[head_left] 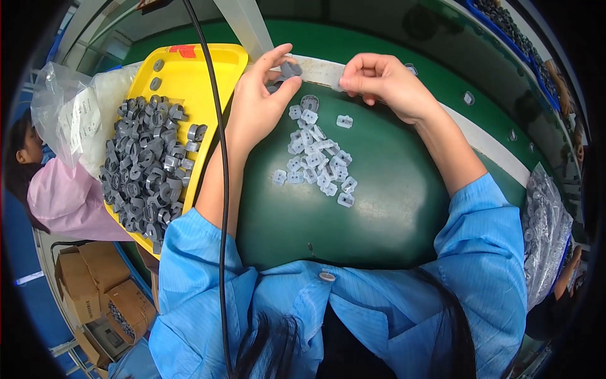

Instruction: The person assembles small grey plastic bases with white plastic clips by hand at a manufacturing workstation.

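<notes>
My left hand (252, 101) is closed around dark grey plastic parts; one grey part (290, 69) shows between thumb and fingers, another partly hidden in the palm. Across from it, my right hand (398, 88) pinches a small translucent plastic piece (337, 84), mostly covered by the fingertips. The two hands are apart, over the far edge of the green work surface (297, 234). Below and between them lies a loose pile of translucent pale plastic pieces (312, 155). A single dark grey part (309, 103) rests at the pile's far end.
A yellow tray (221, 60) heaped with dark grey parts (145, 164) stands at my left. A black cable (221, 145) hangs across the view there. Plastic bags (69, 114), cardboard boxes (91, 278) and a person in pink (72, 196) are farther left. Another clear bag (546, 234) is at right.
</notes>
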{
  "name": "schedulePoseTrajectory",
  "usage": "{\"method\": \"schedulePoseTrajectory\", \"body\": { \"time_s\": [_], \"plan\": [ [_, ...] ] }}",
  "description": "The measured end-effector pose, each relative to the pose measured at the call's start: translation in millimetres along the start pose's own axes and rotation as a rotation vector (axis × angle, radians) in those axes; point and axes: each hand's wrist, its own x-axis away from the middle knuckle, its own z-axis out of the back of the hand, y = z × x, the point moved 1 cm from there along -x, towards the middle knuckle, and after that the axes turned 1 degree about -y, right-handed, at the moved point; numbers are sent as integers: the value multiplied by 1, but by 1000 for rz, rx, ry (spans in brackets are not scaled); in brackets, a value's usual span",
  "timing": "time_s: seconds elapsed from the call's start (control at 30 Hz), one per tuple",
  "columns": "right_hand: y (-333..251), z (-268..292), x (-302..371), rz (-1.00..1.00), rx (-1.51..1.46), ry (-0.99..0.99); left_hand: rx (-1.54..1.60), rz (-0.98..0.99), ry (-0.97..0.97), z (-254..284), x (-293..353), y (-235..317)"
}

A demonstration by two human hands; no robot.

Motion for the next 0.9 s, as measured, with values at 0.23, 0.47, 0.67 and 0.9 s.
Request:
{"method": "schedulePoseTrajectory", "body": {
  "time_s": [0.23,0.47,0.67,0.9],
  "plan": [
    [-8,-24,-4,141,-209,135,656,141,-164,-14,4,20],
    [-8,-30,0,252,62,151,456,87,-78,-21,9,15],
    [-8,-34,3,180,-138,144,573,95,-101,-24,12,24],
    [-12,-33,5,506,535,348,292,-61,71,-30,13,21]
  ]
}}
